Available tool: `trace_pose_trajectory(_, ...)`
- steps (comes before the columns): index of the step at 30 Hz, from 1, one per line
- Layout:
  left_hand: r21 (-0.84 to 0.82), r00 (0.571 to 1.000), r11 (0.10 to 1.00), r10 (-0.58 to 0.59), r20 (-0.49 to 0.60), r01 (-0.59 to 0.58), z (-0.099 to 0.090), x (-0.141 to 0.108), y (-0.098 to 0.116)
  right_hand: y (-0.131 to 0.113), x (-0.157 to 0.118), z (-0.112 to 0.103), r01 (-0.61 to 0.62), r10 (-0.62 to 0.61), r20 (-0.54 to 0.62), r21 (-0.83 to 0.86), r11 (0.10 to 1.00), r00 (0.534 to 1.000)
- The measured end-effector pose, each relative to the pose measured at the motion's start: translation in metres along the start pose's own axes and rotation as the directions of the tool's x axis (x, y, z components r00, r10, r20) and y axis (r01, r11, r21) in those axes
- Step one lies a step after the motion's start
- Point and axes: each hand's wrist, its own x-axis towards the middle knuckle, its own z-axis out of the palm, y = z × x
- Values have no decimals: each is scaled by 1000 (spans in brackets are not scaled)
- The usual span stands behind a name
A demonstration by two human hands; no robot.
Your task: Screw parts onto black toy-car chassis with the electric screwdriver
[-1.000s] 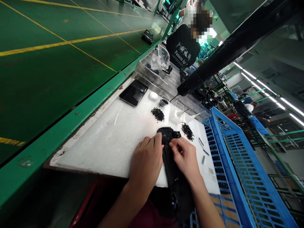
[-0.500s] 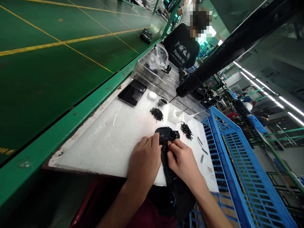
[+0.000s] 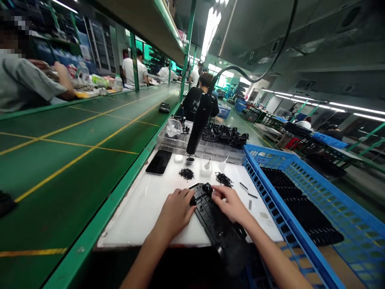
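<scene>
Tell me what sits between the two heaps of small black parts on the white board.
In the head view, a small clear plastic box with a thin metal tool in it.

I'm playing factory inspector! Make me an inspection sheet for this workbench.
Surface: white board, a few scuffs.
Job's things: black plastic housing lying on the board; two piles of small black screws.
Clutter: phone, clear plastic tray.
Hands: left hand and right hand both on the housing.
Cables: black cable rising from a hanging electric screwdriver.
Surroundings: blue crate, green conveyor belt, co-worker.
</scene>
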Motion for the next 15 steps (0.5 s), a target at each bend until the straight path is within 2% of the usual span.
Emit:
trace_pose_trajectory(4,86,997,993,-77,-31,80,4,-22,12,32,27,-27,-101,125,-208,123,987,970)
trace_pose_trajectory(7,117,990,985,-123,-61,130,5,-30,16,46,54,-43,-129,188,-273,218,967,944)
trace_pose_trajectory(9,136,986,979,-144,-79,154,4,-31,16,46,70,-49,-114,199,-302,279,954,932)
trace_pose_trajectory(12,149,985,975,-158,-75,168,3,-30,17,25,92,-52,-44,162,-297,368,929,941)
trace_pose_trajectory(15,87,986,984,-152,-69,157,3,-31,18,-22,116,-52,117,-2,-216,520,846,976)
